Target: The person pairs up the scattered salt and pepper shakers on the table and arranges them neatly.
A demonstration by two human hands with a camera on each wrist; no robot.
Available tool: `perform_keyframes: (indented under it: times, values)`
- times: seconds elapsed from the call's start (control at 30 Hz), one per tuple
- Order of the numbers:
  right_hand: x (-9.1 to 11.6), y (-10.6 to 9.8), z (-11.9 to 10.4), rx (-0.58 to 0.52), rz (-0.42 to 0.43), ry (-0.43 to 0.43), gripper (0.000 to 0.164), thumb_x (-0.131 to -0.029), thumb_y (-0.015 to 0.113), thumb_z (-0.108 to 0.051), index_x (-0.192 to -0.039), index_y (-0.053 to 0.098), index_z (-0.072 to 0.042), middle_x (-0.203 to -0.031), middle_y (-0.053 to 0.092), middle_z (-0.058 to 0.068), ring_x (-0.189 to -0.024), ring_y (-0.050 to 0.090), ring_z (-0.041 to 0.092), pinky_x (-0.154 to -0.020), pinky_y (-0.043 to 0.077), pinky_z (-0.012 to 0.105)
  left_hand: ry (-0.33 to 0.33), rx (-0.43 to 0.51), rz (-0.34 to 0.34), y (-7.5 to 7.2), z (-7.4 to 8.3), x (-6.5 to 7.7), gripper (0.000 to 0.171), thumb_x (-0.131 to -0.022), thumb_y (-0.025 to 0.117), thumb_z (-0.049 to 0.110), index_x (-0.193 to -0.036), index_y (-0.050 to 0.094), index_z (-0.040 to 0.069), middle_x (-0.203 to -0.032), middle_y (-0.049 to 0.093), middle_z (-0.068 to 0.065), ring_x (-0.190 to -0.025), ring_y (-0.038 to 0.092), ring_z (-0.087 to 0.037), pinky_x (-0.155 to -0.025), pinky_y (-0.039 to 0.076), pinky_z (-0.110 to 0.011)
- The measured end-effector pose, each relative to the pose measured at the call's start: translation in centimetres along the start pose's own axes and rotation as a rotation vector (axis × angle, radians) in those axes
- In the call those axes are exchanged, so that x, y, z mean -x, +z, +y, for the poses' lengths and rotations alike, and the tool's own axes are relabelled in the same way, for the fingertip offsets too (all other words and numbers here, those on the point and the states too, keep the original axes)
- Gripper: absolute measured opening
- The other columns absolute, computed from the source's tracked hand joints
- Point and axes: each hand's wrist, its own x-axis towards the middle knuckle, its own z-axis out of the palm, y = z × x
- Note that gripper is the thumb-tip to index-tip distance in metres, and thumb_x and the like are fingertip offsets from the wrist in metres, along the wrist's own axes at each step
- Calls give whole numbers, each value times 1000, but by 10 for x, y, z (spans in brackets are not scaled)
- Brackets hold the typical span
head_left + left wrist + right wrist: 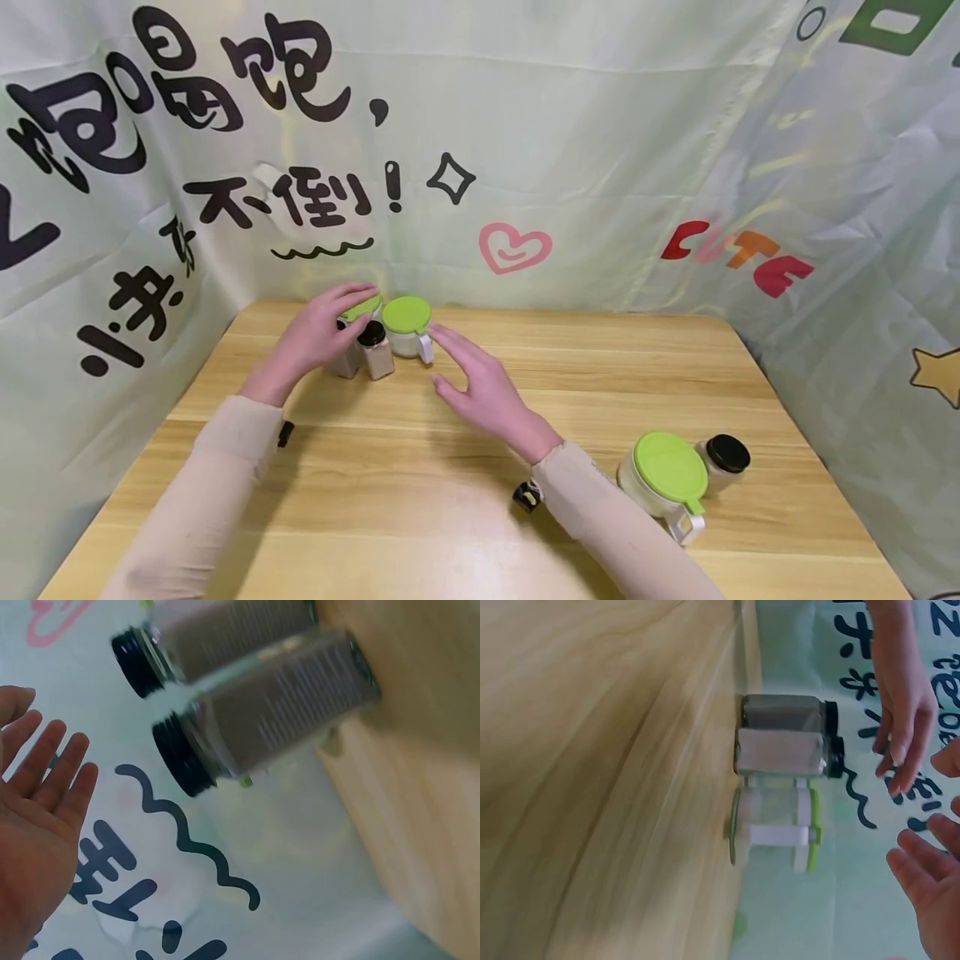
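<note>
At the table's back left, two square spice bottles with black caps stand side by side, the nearer one (377, 357) in front of two green-lidded jars. My left hand (318, 333) hovers at cap height by this group, fingers extended, partly hiding the rear-left jar (365, 307) and the other spice bottle (345, 362). In the left wrist view, a gap separates that hand (37, 810) from the black caps. Just right of the second green-lidded jar (407, 317), with its white handle, my right hand (487, 392) is held with fingers spread, holding nothing.
Near my right forearm stand another green-lidded jar (660, 479) with a white handle and a black-capped bottle (724, 462). A printed cloth (585, 167) hangs behind and beside the wooden table (420, 500).
</note>
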Motion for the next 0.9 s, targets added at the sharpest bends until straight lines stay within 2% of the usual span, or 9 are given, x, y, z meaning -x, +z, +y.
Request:
perform_keyframes:
  times: [0.13, 0.27, 0.47, 0.67, 0.9]
  values:
    - [-15, 13, -1, -5, -66, -11, 60, -99, 69, -15, -154, 48, -7, -162, 45, 9, -149, 43, 26, -123, 34, 38, -8, 8, -94, -2, -13, -17, 43, -101, 67, 10, -143, 61, 0, -147, 57, -23, -136, 51, -46, -116, 40, -61]
    - [-29, 27, 0, 36, -109, -26, 58, -100, 70, -17, -154, 50, -9, -162, 44, 6, -148, 44, 24, -123, 34, 36, -27, 5, -182, -3, -22, -34, 42, -102, 66, 10, -142, 60, -2, -148, 54, -25, -139, 48, -47, -118, 36, -62]
    - [-47, 45, 3, 103, -174, -37, 57, -100, 71, -17, -152, 51, -7, -163, 42, 7, -147, 44, 26, -123, 35, 37, -48, -51, -325, -1, -35, -52, 41, -103, 64, 9, -142, 59, -4, -149, 54, -25, -140, 47, -46, -119, 35, -61]
    - [-58, 59, 10, 138, -219, -44, 55, -100, 70, -15, -152, 53, -10, -163, 42, 9, -148, 44, 29, -123, 34, 38, -5, -44, -379, 7, -47, -62, 36, -99, 69, 5, -133, 66, -4, -142, 60, -26, -134, 52, -48, -116, 39, -62]
    - [-63, 70, 17, 207, -222, -49, 56, -101, 70, -18, -154, 52, -14, -163, 43, 9, -146, 46, 28, -122, 38, 39, -16, 9, -450, 16, -51, -74, 33, -97, 73, 7, -129, 71, -1, -138, 63, -25, -132, 55, -47, -114, 42, -61]
